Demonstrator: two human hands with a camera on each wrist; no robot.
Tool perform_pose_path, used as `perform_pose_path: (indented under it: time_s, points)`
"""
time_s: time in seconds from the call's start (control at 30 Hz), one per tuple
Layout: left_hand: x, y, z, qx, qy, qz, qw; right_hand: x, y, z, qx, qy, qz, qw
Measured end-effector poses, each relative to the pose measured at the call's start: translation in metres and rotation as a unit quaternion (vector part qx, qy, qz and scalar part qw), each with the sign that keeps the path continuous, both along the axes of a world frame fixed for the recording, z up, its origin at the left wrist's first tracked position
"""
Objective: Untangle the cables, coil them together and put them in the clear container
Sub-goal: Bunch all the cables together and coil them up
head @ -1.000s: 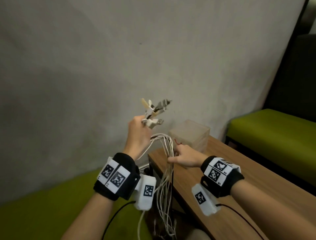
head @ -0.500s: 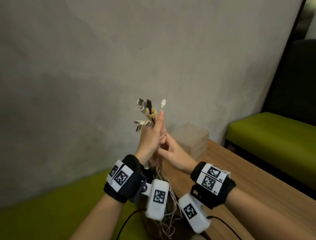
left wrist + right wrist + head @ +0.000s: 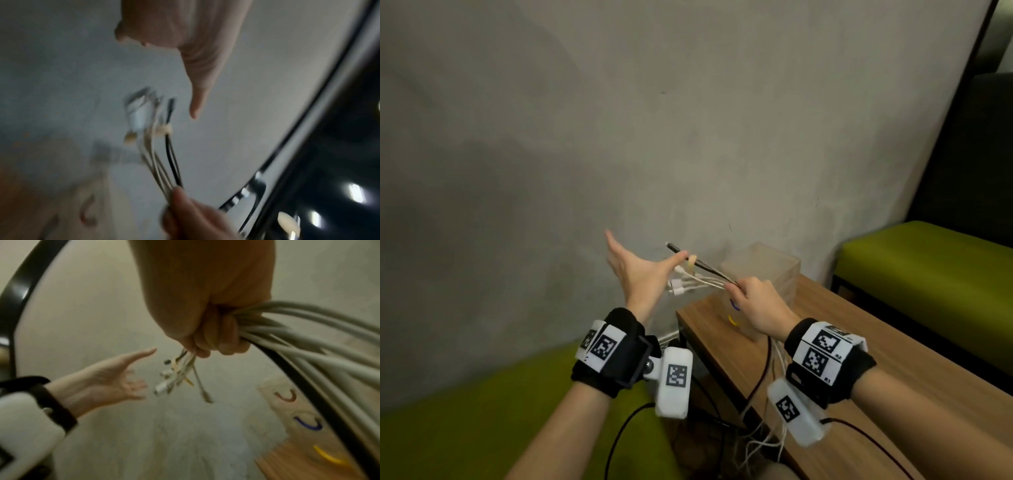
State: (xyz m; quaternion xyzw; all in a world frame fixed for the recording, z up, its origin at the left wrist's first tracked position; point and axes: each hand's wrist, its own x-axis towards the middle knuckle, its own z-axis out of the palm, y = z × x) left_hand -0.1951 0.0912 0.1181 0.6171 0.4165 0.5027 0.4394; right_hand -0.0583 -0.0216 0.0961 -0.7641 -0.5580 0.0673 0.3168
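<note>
Head view: cables [image 3: 702, 279] have passed from left hand [image 3: 635, 274], now open, to right hand [image 3: 755, 303], which grips them, ready for coiling.

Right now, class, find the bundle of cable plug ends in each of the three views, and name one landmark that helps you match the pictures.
Head: plug ends at centre, between the open left hand and the gripping right hand.
Left wrist: plug ends at centre, blurred, below the thumb.
Right wrist: plug ends at centre, hanging below the fist.
Shared landmark: the black cable among the white ones.
</note>
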Motion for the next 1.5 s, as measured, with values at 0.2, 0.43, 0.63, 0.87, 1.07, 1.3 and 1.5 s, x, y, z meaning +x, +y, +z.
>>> perform_pose_path:
  time_s: [0.2, 0.43, 0.63, 0.87, 1.07, 1.3, 1.5]
  points:
    - [0.025, -0.017, 0.002, 0.148, 0.169, -0.353, 0.908, -0.003, 0.001, 0.003, -0.064, -0.052, 0.068, 0.994]
    - [0.020, -0.023, -0.010, 0.061, 0.245, -0.458, 0.852, 0.017, -0.011, 0.022, -0.030, 0.031, 0.086, 0.995]
    - [0.021, -0.022, -0.008, -0.122, 0.088, -0.576, 0.804, 0.032, -0.010, 0.018, 0.074, 0.222, 0.061, 0.970]
    - [0.023, -0.025, -0.018, -0.237, -0.158, -0.607, 0.742, 0.012, 0.000, -0.010, 0.129, 0.364, 0.024, 0.922]
    - [0.024, -0.027, -0.009, -0.187, -0.318, -0.558, 0.743, -0.011, -0.002, -0.052, 0.053, 0.288, 0.055, 0.955]
    - [0.027, -0.017, -0.027, 0.011, -0.103, -0.396, 0.912, -0.018, 0.000, -0.063, -0.019, 0.021, 0.109, 0.994]
    - [0.026, -0.005, -0.036, 0.300, 0.244, -0.370, 0.845, -0.015, -0.005, -0.043, -0.011, -0.095, 0.088, 0.991]
